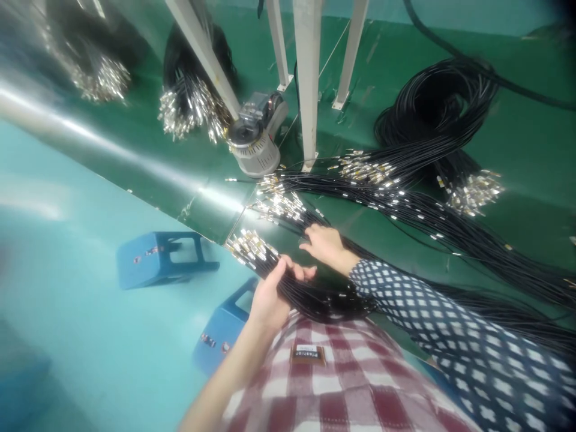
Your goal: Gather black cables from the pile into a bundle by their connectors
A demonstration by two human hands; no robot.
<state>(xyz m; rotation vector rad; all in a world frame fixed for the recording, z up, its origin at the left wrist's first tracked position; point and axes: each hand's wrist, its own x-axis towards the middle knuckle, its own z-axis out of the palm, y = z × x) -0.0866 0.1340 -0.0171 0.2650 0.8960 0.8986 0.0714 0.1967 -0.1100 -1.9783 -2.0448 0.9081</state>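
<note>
My left hand (pixel 274 294) is wrapped round a bundle of thin black cables (pixel 315 297), thumb on top. The bright metal-tipped ends (pixel 252 247) of that bundle stick out past my fingers, over the table's front edge. My right hand (pixel 324 243) lies on the near side of a second cable bundle (pixel 317 219), its thumb apart from the bent fingers; no cable shows between them. The tips (pixel 279 201) of this second bundle fan out on the green table just beyond my hands.
A grey and white round device (pixel 254 144) stands by white metal legs (pixel 308 78). More cables (pixel 436 114) lie coiled at the right, and tipped bundles (pixel 189 108) at the back left. Blue stools (pixel 157 261) stand below the green table's edge (pixel 180 219).
</note>
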